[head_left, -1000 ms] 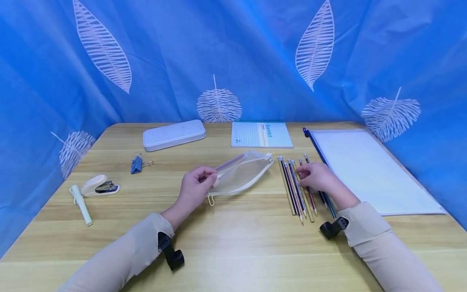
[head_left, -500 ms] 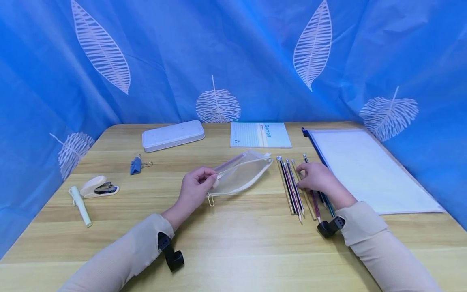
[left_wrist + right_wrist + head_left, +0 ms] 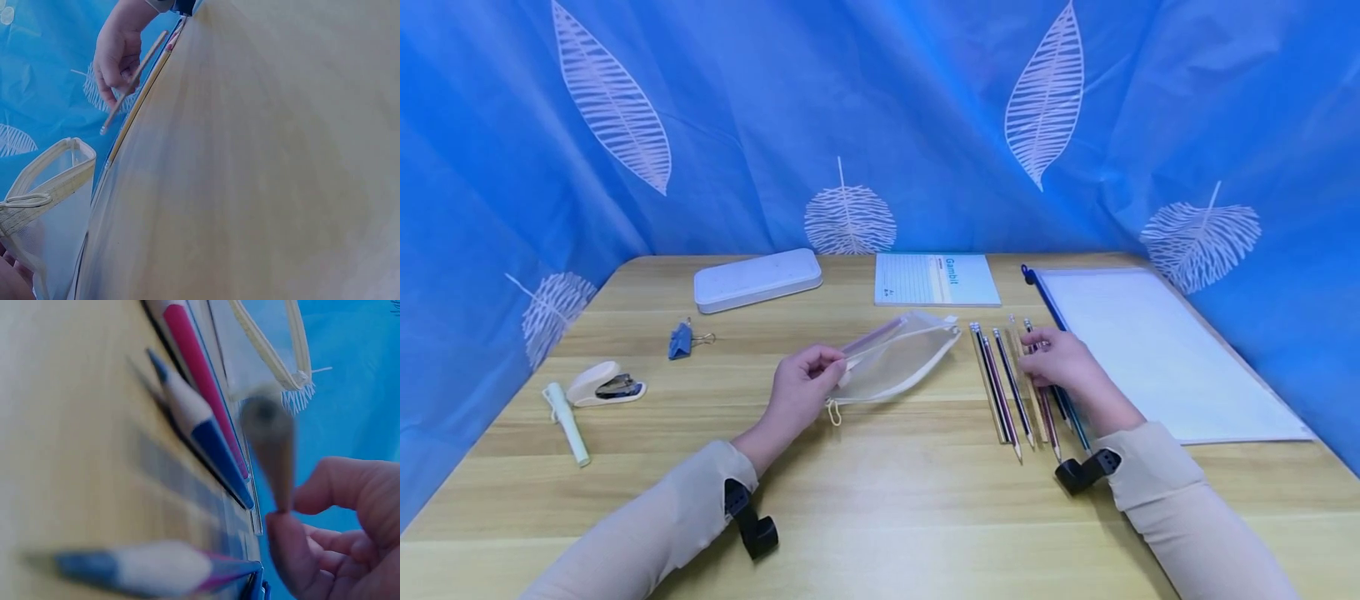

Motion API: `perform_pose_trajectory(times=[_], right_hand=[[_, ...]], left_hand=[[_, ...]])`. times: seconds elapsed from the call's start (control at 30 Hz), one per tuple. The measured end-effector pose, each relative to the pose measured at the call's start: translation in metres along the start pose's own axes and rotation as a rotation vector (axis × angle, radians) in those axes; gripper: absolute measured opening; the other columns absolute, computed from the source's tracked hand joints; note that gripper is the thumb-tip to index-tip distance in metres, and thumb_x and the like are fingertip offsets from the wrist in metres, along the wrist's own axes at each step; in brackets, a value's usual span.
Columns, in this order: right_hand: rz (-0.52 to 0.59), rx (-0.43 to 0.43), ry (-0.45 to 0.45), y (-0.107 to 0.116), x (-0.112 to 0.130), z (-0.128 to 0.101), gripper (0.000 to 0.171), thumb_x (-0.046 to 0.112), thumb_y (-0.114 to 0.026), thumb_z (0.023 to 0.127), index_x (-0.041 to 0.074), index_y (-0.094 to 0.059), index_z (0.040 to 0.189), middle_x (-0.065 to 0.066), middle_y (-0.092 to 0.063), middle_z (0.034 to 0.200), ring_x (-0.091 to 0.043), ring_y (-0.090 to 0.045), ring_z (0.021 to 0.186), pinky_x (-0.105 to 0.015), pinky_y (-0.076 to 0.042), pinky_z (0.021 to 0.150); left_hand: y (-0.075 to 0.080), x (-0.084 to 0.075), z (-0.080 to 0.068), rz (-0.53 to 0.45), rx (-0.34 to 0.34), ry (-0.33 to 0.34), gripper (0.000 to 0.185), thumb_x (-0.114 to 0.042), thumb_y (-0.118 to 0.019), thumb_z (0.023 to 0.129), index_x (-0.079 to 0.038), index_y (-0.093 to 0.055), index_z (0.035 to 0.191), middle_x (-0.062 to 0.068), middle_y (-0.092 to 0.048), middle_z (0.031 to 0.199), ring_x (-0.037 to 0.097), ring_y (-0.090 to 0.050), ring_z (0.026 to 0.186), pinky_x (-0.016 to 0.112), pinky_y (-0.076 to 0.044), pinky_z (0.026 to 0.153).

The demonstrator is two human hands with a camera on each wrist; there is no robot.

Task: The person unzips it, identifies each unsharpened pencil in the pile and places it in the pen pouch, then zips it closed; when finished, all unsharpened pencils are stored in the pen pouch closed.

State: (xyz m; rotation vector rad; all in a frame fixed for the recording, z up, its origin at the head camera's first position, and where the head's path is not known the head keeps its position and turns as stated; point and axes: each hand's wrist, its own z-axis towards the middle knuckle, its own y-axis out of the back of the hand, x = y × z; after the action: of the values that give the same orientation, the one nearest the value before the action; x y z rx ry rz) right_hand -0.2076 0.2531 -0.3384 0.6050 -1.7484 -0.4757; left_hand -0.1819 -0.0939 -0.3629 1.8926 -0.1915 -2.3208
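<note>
Pinching a pencil [image 3: 133, 82], the right hand [image 3: 1063, 360] hides its middle; left hand [image 3: 802, 385] grips the pouch [image 3: 898, 357].

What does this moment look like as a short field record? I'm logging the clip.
left hand: left hand pinches the open edge of the translucent mesh zip pouch
right hand: right hand pinches one tan wooden pencil, lifted off the table
beside it: row of striped pencils on the light wooden table
far edge: white oblong case, pale blue notebook
</note>
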Motion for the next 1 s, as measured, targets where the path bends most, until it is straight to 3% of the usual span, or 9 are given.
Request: perform_pose_trajectory(times=[0.17,0.33,0.4,0.6,0.77,1.0], right_hand=[[0.372,-0.042,-0.012,-0.001,0.005,-0.006,0.048,0.003,-0.053,0.084,-0.008,-0.04,0.129,-0.002,-0.058,0.087,-0.007,-0.058,0.067,-0.02,-0.054,0.066],[0.859,-0.071,0.036,-0.011,0.016,-0.011,0.014,-0.004,-0.05,0.087,0.003,-0.053,0.099,0.002,-0.06,0.075,-0.007,-0.06,0.067,-0.017,-0.053,0.065],[0.988,-0.082,0.039,-0.017,0.021,-0.013,0.013,-0.006,-0.05,0.087,0.007,-0.053,0.088,0.001,-0.058,0.077,-0.009,-0.058,0.068,-0.017,-0.053,0.065],[1.108,-0.101,0.014,-0.042,0.039,-0.014,0.02,-0.005,-0.046,0.089,0.009,-0.052,0.077,-0.001,-0.055,0.074,-0.01,-0.055,0.067,-0.016,-0.052,0.065],[1.149,-0.117,-0.021,-0.068,0.052,-0.014,0.009,-0.004,-0.048,0.088,0.005,-0.048,0.09,-0.002,-0.055,0.079,-0.01,-0.057,0.07,-0.018,-0.053,0.074],[1.07,-0.058,-0.074,-0.107,0.064,-0.017,0.017,-0.002,-0.052,0.088,0.0,-0.046,0.104,-0.004,-0.059,0.08,-0.011,-0.06,0.07,-0.022,-0.054,0.074]], left_hand=[[0.0,0.001,0.0,0.003,-0.002,-0.012,0.005,0.002,-0.063,0.083,0.002,-0.067,0.086,0.005,-0.06,0.068,0.008,-0.051,0.056,0.017,-0.045,0.051],[0.0,0.001,0.0,0.001,-0.004,-0.02,0.005,0.003,-0.063,0.082,0.003,-0.067,0.086,0.003,-0.059,0.067,0.007,-0.051,0.056,0.017,-0.045,0.052],[0.0,0.001,0.0,-0.004,-0.006,-0.023,0.005,0.003,-0.063,0.083,0.003,-0.067,0.086,0.003,-0.059,0.067,0.007,-0.051,0.056,0.017,-0.046,0.052],[-0.003,0.0,-0.001,-0.015,-0.007,-0.019,0.005,0.003,-0.063,0.083,0.004,-0.066,0.086,0.003,-0.059,0.067,0.007,-0.051,0.056,0.018,-0.046,0.052],[-0.006,-0.002,-0.003,-0.015,-0.018,-0.013,0.005,0.002,-0.063,0.083,0.004,-0.066,0.085,0.002,-0.058,0.068,0.007,-0.05,0.056,0.017,-0.045,0.052],[-0.01,-0.004,-0.006,-0.006,-0.02,-0.031,0.005,0.002,-0.062,0.082,0.003,-0.066,0.085,0.006,-0.059,0.07,0.007,-0.05,0.057,0.016,-0.045,0.053]])
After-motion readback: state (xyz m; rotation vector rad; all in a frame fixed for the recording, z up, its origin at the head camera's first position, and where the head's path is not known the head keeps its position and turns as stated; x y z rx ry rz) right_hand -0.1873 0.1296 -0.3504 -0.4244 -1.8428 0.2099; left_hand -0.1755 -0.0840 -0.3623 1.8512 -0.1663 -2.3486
